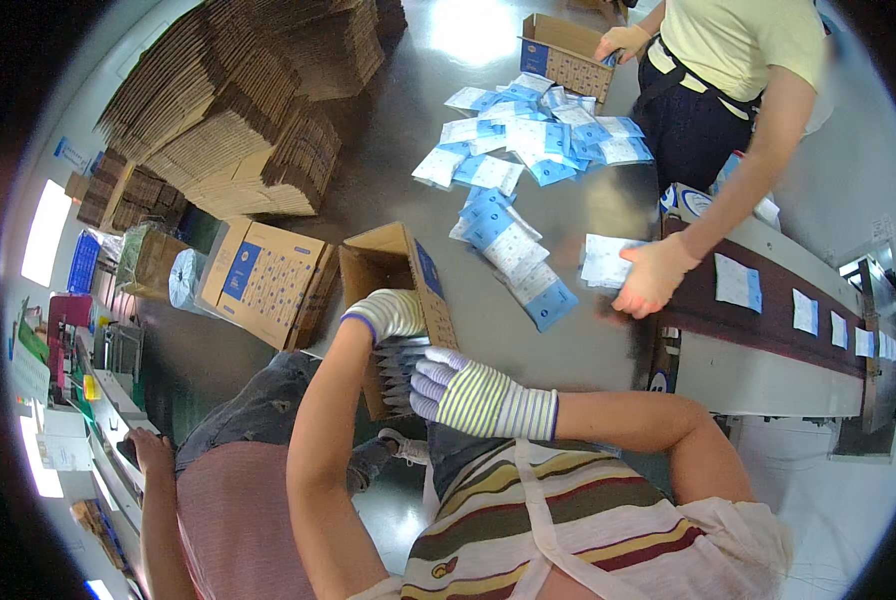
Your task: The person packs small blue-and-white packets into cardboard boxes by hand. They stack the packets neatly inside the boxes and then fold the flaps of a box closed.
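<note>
An open cardboard box (378,262) stands at the table's near left edge, with a row of packets (398,365) standing on edge inside it. My left hand (388,314), in a striped knit glove, reaches into the box at the far end of that row; its fingertips are hidden. At the box's right side, my right hand (468,395), gloved alike, lies against the near packets with its fingers curled together. What those fingers grip is hidden. Loose blue-and-white packets (518,250) lie in a strip just right of the box.
More packets (543,130) are heaped farther back, before another carton (568,62). A co-worker's hand (658,275) touches a packet beside a conveyor belt (768,290) carrying several packets. Flattened cartons (238,110) are stacked at left, near a closed box (263,280). Another person (238,500) is close on my left.
</note>
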`<state>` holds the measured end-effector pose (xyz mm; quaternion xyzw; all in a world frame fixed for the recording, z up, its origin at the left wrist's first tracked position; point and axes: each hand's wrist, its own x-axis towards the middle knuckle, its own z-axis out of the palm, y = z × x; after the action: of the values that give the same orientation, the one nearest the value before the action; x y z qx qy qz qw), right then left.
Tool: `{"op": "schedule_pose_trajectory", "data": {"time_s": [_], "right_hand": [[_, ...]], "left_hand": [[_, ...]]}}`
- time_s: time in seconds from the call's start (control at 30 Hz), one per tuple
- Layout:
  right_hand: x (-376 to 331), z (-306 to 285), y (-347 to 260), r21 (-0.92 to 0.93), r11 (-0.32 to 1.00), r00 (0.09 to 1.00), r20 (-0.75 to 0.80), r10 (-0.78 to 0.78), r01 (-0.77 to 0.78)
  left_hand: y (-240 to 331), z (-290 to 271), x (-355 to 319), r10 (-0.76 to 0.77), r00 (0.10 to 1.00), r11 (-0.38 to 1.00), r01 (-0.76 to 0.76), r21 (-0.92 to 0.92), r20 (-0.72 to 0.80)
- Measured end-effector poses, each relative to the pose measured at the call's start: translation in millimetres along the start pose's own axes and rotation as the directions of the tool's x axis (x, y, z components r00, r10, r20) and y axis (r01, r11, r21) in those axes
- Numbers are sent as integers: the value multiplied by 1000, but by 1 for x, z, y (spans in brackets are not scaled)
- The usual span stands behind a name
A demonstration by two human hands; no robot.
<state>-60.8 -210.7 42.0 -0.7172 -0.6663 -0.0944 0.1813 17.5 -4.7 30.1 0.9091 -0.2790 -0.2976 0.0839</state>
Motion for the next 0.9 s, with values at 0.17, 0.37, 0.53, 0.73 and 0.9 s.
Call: {"op": "schedule_pose_trajectory", "data": {"time_s": [0.17, 0.37, 0.53, 0.73, 0.9], "right_hand": [[11, -45, 63, 631, 759, 903, -217, 372, -161], [-42, 47, 231, -171, 415, 441, -160, 883, -893], [-9, -8, 233, 19, 426, 415, 269, 869, -905], [-64, 63, 196, 939, -326, 212, 343, 915, -111], [-87, 14, 97, 588, -338, 300, 729, 615, -735]], "left_hand": [[63, -30, -47, -415, 904, 910, 413, -39, -105], [33, 36, -26, -299, 847, 952, 297, -74, -441], [38, 28, -36, -422, 840, 903, 355, -243, -341], [37, 32, -33, -428, 853, 904, 394, -169, -300], [40, 28, -34, -349, 823, 937, 297, -183, -448]]}}
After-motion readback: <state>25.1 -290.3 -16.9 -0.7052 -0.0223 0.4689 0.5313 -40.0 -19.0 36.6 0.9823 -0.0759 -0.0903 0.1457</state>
